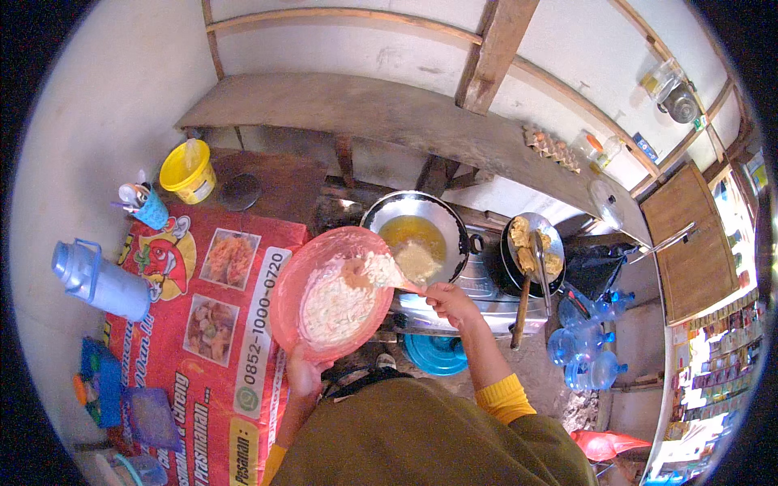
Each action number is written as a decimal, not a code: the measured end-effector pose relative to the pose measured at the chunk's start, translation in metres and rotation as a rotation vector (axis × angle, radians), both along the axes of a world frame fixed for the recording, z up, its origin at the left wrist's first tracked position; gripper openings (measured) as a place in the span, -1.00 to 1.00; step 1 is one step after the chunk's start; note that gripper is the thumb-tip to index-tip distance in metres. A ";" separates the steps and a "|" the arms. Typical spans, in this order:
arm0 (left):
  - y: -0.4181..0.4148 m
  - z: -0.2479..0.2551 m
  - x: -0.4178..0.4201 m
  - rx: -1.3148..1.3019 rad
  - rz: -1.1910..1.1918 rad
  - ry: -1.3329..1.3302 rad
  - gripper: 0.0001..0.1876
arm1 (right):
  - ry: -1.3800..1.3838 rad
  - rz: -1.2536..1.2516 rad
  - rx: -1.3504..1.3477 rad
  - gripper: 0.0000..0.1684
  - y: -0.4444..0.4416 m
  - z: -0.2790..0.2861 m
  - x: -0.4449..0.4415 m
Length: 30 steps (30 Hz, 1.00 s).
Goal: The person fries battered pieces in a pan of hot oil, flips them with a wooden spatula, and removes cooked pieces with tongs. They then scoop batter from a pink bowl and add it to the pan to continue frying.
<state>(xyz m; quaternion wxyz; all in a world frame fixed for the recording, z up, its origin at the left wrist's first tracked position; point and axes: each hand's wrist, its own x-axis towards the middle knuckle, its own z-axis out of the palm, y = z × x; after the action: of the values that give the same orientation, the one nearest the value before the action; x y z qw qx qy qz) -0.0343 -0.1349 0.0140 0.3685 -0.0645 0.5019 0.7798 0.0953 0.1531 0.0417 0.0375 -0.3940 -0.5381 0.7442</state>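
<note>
My left hand grips the near rim of a pink plastic basin, which is tilted and holds a pale, lumpy batter with green flecks. In my right hand is the handle of a pinkish spoon; batter lies at its end over the basin's right side. Just beyond the spoon, a wok on the gas stove contains yellow oil with a pale piece of batter in it. To the right, fried pieces rest in another pan, with metal tongs across them.
A printed red cloth covers the table at left, with a blue flask and cup of utensils. A yellow bucket stands behind. Below the stove is a turquoise lid or tub; water bottles stand right. An egg tray sits on the shelf.
</note>
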 end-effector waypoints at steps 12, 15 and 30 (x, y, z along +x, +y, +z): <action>-0.023 -0.016 -0.008 -0.084 0.150 0.016 -0.64 | -0.243 -0.193 0.443 -0.78 0.140 -0.032 0.039; -0.030 -0.006 -0.011 -0.038 0.285 -0.011 -0.64 | -0.610 -0.009 1.018 -0.72 0.179 -0.071 0.032; -0.051 0.022 -0.012 -0.006 0.560 -0.029 -0.60 | -0.923 0.223 1.458 -0.79 0.151 -0.034 -0.032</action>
<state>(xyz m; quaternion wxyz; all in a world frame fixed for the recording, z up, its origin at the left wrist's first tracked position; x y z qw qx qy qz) -0.0466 -0.1861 0.0364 0.1459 -0.2130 0.4617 0.8486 0.0634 0.3040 0.0076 -0.0144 -0.4791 -0.8774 -0.0209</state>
